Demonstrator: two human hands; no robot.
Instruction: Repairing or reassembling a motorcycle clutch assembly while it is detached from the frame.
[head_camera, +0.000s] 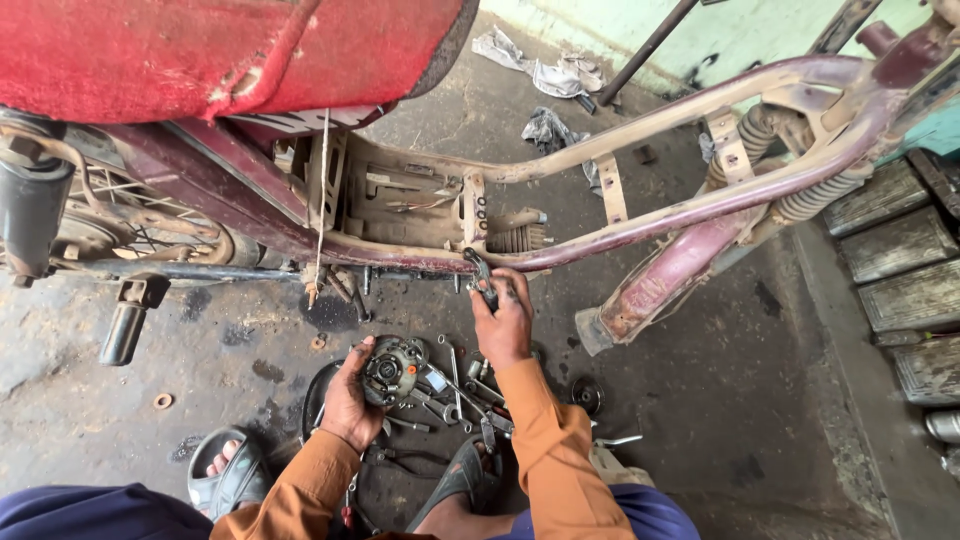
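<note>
My left hand grips a round greasy engine part, a disc with coils, held above the floor. My right hand is raised toward the maroon motorcycle frame and holds a dark tool whose tip touches the frame's lower tube. Both arms wear orange sleeves. Below my hands, several spanners and small metal parts lie scattered on the stained concrete floor.
A red seat and fuel tank area fill the top left, with a wheel and footpeg at left. Rear springs sit at right. Rags lie by the far wall. My sandalled feet rest near the tools.
</note>
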